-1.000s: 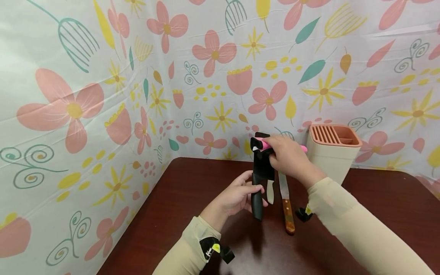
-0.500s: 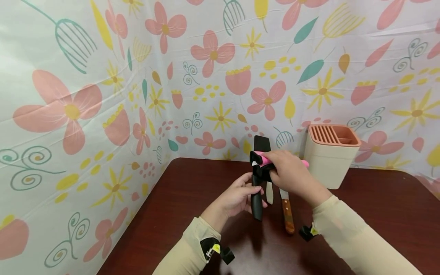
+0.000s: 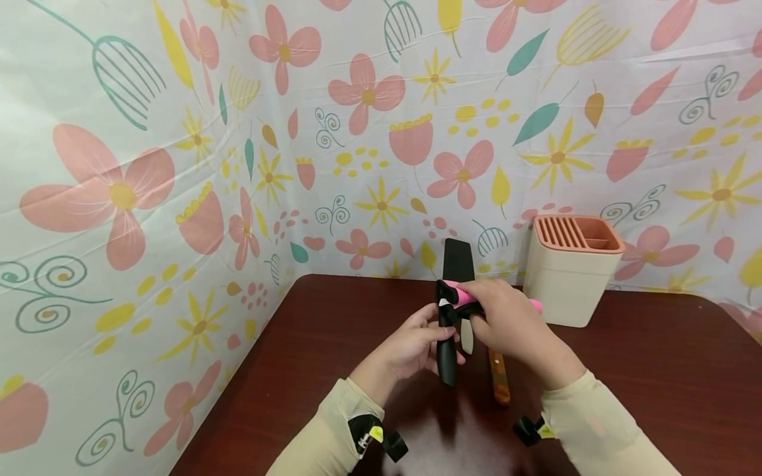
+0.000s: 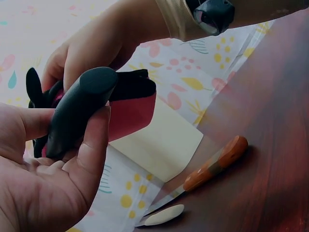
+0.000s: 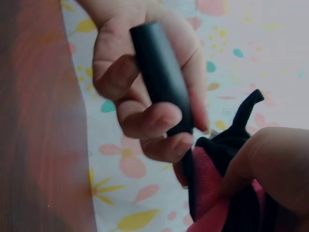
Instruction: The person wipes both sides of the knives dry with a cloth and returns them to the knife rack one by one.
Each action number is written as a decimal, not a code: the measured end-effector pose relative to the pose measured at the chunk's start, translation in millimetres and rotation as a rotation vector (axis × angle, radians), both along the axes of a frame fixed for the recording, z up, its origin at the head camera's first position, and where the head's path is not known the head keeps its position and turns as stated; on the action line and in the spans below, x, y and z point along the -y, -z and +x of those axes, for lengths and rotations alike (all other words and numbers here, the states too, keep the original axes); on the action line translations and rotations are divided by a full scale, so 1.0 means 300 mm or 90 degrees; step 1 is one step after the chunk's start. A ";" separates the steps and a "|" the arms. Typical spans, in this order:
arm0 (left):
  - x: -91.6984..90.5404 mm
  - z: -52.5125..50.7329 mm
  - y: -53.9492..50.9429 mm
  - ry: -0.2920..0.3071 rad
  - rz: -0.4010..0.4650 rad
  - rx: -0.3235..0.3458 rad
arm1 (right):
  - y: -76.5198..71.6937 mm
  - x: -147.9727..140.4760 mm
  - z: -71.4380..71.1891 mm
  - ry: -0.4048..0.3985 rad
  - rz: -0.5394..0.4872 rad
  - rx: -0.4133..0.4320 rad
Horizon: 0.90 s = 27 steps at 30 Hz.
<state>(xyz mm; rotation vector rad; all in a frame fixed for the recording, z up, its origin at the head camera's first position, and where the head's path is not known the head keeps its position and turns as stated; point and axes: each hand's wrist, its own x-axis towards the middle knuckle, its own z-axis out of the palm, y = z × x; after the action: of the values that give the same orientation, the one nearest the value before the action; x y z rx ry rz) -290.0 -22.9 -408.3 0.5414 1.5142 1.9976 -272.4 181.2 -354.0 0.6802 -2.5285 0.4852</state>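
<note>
My left hand (image 3: 411,347) grips the black handle (image 5: 161,72) of a kitchen knife with a broad black blade (image 3: 458,259) that points up and away. My right hand (image 3: 508,317) holds a pink and black cloth (image 3: 457,291), folded round the lower blade just above the handle. The upper blade shows above the cloth; the part under it is hidden. Below, a knife with a wooden handle (image 4: 217,162) lies on the table, its blade mostly hidden in the head view. Beside it lies a smaller knife with a whitish handle (image 4: 165,215).
A cream knife block (image 3: 562,291) with a slotted orange-pink top stands at the back right of the dark red-brown table (image 3: 333,311). A floral curtain (image 3: 369,165) hangs close behind the table and along its left side.
My right hand has slid the cloth down the blade towards the handle, uncovering the upper blade. It now covers the wooden-handled knife's blade from the head view. My left hand stays nearly still.
</note>
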 end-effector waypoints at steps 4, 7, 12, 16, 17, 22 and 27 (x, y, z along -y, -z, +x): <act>-0.005 0.001 0.004 0.004 -0.005 -0.003 | -0.002 -0.006 0.018 -0.006 -0.007 0.024; -0.007 0.002 0.006 0.005 -0.011 -0.003 | -0.004 -0.013 0.028 -0.016 -0.017 0.044; -0.007 0.002 0.010 0.006 -0.019 -0.005 | -0.006 -0.023 0.037 -0.034 -0.032 0.083; -0.003 0.003 0.015 0.012 -0.025 -0.003 | -0.001 -0.026 0.041 -0.052 -0.035 0.113; -0.002 0.004 0.017 0.014 -0.027 -0.002 | 0.002 -0.026 0.041 -0.056 -0.036 0.117; -0.003 0.007 0.023 0.023 -0.033 -0.006 | 0.014 -0.031 0.041 -0.066 -0.039 0.118; -0.009 0.006 0.029 0.031 -0.036 -0.009 | 0.007 -0.050 0.045 -0.079 -0.046 0.116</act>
<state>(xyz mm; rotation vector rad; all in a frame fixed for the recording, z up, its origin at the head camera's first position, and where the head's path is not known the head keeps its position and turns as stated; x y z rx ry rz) -288.2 -20.1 -416.9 0.5646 1.5473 1.9119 -258.8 196.2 -356.0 0.8020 -2.6331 0.7076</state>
